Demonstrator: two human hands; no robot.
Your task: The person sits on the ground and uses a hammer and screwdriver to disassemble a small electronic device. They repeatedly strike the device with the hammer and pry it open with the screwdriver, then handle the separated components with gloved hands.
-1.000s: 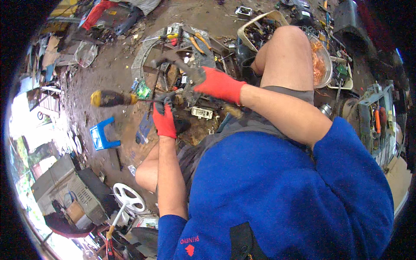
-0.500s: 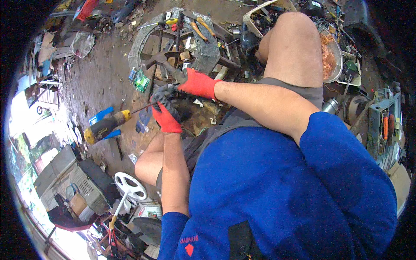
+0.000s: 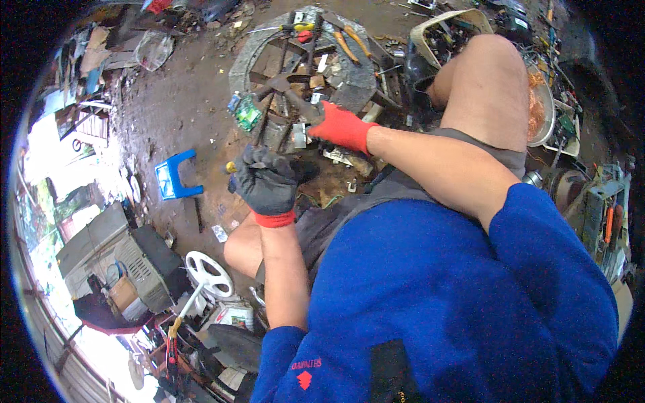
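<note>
My left hand (image 3: 265, 178), in a glove with a dark grey palm and red cuff, is turned palm up with its fingers curled. A yellow handle part of a screwdriver (image 3: 230, 166) shows beside its fingers; the rest is hidden by the hand. In a red glove, my right hand (image 3: 342, 127) is closed at the end of the handle of a hammer (image 3: 277, 84), whose head points toward a heavy metal ring (image 3: 245, 70). A small shiny metal piece (image 3: 299, 136) sits by the right fingertips. A green circuit board (image 3: 246, 115) lies at the ring's near left.
Pliers with orange handles (image 3: 353, 43) and a yellow-handled screwdriver (image 3: 295, 27) rest on the ring. A blue stool (image 3: 176, 176) stands at left. At right are a tub of scrap (image 3: 420, 43) and a basin of copper wire (image 3: 547, 117). A white wheel (image 3: 208, 275) lies lower left.
My left hand has turned palm up and moved apart from my right hand. The screwdriver's long handle, in full view before, is now mostly hidden. The whole view has shifted slightly.
</note>
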